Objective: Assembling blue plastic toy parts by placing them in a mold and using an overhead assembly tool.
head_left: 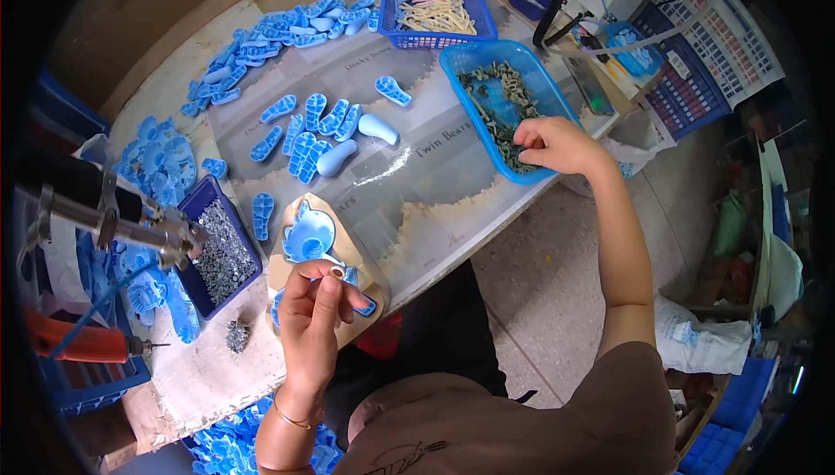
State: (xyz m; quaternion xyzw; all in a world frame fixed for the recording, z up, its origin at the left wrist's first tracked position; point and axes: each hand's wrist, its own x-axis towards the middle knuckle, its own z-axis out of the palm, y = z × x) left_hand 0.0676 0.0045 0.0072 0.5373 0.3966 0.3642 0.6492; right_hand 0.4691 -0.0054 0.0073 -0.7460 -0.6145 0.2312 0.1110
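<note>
So: left hand [311,323] narrow on white ring [337,271]; right hand [558,145], grip unclear; tabletop [383,201] with lettering [442,140].

Light-blue moulded parts [378,130]; sky-blue tray [541,71]; dark-blue basket [435,40]; tan block [350,253]; orange-red power tool [80,337]; grey sheet [422,170], beige-patched.

I wear a brown top [522,418], its short sleeve [626,379] at four o'clock ending above the elbow. At six o'clock it bears a thin dark print [407,458], partly cut off. My trousers [461,318], also toward six, are black. A slim gold-coloured bangle [292,423] rings my wrist at seven o'clock; left hand [313,310] and right hand [557,144] are bare.
</note>
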